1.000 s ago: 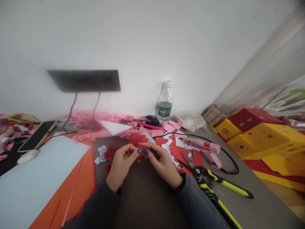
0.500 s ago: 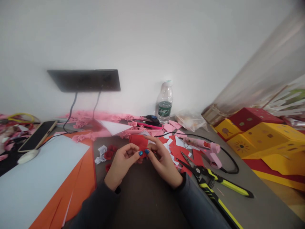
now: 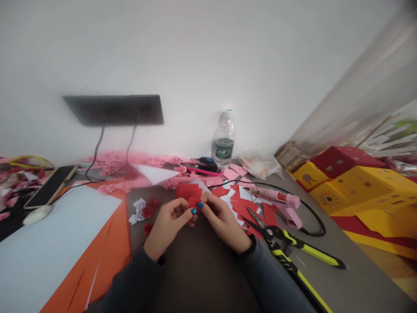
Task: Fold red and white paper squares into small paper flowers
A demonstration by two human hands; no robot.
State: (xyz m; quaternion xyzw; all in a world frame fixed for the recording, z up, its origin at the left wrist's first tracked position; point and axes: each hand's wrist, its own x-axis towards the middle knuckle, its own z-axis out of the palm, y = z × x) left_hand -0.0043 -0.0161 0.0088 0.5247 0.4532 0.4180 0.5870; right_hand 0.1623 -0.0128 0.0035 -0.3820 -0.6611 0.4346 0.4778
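Observation:
Between my two hands is a small piece of red paper [image 3: 194, 202], pinched near its lower edge. My left hand [image 3: 171, 221] grips it from the left, thumb against curled fingers. From the right, my right hand [image 3: 223, 219] pinches it, thumb tip close to the left thumb. Fingers hide part of the paper, so its folds are hard to make out. Just behind it lies more red paper [image 3: 185, 190]. Left of my left hand sit red paper flowers [image 3: 149, 208] and a crumpled white paper flower [image 3: 138, 211].
Scissors-like shears [image 3: 270, 232] and a pink glue gun [image 3: 280, 198] lie right, beside red and white scraps [image 3: 241, 204]. A water bottle [image 3: 224, 141] stands against the wall. White sheets [image 3: 61, 234] over orange paper [image 3: 110, 243], a phone [image 3: 50, 187] and yellow boxes [image 3: 358, 187] flank the workspace.
My right fingers have curled in from a raised, spread pose toward the red paper, which now shows more plainly between my hands. My left hand has barely shifted.

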